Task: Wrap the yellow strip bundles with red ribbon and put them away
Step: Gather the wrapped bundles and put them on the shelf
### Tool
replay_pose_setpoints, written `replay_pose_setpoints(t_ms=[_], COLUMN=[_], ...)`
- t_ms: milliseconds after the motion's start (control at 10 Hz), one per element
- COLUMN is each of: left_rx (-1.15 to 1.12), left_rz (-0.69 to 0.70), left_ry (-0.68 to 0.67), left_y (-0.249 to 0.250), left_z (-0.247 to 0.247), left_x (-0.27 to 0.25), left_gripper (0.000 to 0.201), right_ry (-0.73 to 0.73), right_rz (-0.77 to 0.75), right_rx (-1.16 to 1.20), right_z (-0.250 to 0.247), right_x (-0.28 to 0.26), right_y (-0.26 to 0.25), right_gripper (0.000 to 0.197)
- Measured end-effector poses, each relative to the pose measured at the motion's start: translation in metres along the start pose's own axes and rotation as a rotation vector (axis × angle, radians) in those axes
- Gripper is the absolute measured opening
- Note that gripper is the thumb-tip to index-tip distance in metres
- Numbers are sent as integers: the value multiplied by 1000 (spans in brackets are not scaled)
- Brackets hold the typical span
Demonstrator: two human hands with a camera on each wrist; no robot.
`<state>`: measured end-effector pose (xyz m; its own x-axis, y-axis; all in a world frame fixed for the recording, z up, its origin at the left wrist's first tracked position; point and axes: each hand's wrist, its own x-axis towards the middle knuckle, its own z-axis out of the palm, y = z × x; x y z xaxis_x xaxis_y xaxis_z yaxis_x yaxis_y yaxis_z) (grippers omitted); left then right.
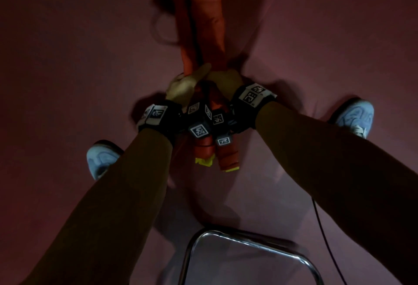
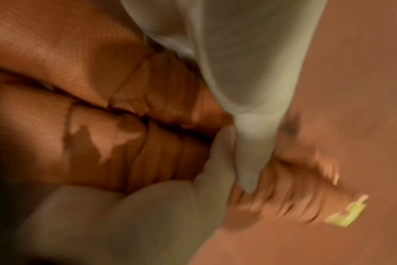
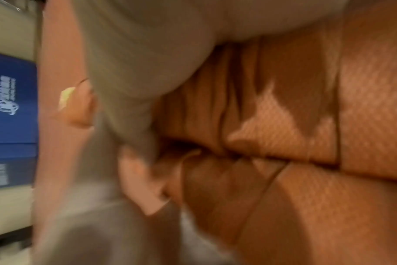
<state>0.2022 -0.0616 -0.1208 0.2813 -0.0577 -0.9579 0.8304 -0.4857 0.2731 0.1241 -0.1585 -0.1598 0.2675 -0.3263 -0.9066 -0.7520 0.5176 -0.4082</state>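
Two long bundles wrapped in red ribbon lie side by side over the reddish floor, running away from me. Yellow strip ends stick out at the near end and at the far end. My gloved left hand curls round the left bundle at mid-length. Right beside it, my gloved right hand grips the right bundle. In the left wrist view, gloved fingers press on the wrapped bundles, with a yellow tip beyond. The right wrist view shows the glove over the ribbon wraps.
A chrome chair frame stands close below my arms. My shoes flank the bundles, and a black cable runs at the lower right. A loose dark loop of ribbon lies left of the bundles. A blue box stands beyond.
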Motion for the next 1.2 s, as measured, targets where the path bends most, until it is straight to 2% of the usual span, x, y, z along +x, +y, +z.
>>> replay_pose_setpoints(t_ms=[100,200,300,400,500,600,700,800,900,1100,1200], left_rx=[-76,2,136,152,55,-30,-11,35,96,84,65], left_rz=[36,45,80,132,203,364,518,667,818,985,1050], left_ry=[-76,-92,-35,-42,11,-70,-193,-197,-239,-386,-436], left_y=[-17,-27,-25,-30,-22,-2,23,38,40,24,10], left_z=[4,6,1,-6,-8,-1,10,17,31,71,88], left_x=[7,6,-37,-52,-92,-148,-215,-292,-370,-509,-565], left_gripper=[57,53,52,76,88,68,59,64,66,47,39], right_ry=[-32,-52,-44,-65,-50,-22,-28,-87,-53,124,151], right_rz=[-17,-67,-122,-188,-253,-354,-447,-623,-722,-888,-958], right_rx=[38,-5,-57,-128,-148,-124,-39,78,100,155,175], right_z=[8,5,-2,-9,-16,-32,-55,-82,-117,-189,-217], right_x=[4,-8,-23,-51,-84,-135,-199,-270,-346,-493,-551], right_y=[20,24,24,17,-3,-34,-64,-86,-97,-101,-95], right_gripper=[86,81,61,48,43,71,83,88,75,68,49])
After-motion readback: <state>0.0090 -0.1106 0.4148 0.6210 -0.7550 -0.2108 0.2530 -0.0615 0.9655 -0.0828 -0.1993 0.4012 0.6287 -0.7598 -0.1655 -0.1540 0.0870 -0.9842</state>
